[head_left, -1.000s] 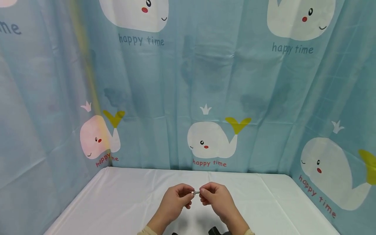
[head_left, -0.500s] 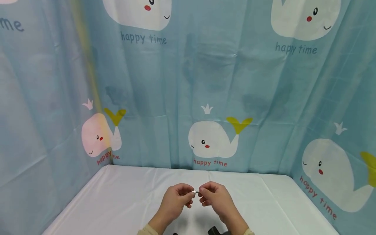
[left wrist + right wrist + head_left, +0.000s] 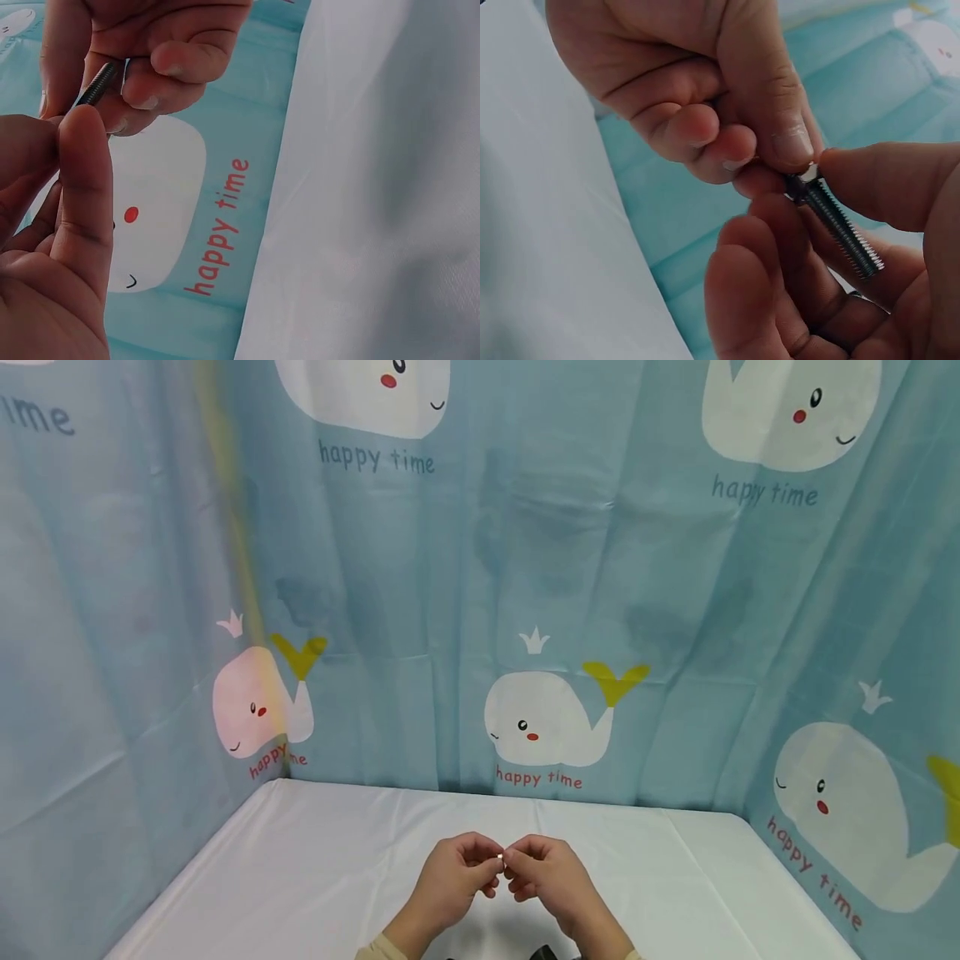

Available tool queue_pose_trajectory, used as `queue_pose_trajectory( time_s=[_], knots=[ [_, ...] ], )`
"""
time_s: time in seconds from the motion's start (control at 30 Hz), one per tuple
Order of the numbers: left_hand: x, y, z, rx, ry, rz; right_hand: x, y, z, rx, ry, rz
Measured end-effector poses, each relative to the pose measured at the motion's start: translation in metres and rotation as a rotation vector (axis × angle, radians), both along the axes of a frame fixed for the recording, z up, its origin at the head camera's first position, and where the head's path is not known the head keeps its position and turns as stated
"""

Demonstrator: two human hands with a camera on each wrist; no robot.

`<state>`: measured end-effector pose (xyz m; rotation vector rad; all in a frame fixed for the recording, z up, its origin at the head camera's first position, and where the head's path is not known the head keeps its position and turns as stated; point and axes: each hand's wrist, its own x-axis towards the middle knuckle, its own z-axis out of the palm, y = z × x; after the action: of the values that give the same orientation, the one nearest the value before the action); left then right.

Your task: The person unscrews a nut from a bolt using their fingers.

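Lowest in my head view, a dark piece (image 3: 543,953) is cut off by the bottom edge. Just beyond, I see the left hand (image 3: 450,881) pinching the bolt (image 3: 844,231) at its head end, while the right hand (image 3: 551,881) grips narrowly there too, the threaded shaft pointing toward its palm. Both are over the white table (image 3: 300,860), which gives me room either side, out to its back edge; there the curtain (image 3: 405,610) walls me in.
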<state>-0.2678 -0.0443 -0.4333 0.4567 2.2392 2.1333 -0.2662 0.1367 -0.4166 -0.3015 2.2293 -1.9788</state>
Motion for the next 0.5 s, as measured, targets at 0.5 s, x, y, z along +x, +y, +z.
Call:
queue_pose_trajectory(
  time_s=[0.5],
  knots=[
    [0.0045, 0.0024, 0.0017, -0.126, 0.031, 0.002, 0.0032, 0.0023, 0.0052, 0.021, -0.030, 0.042]
  ],
)
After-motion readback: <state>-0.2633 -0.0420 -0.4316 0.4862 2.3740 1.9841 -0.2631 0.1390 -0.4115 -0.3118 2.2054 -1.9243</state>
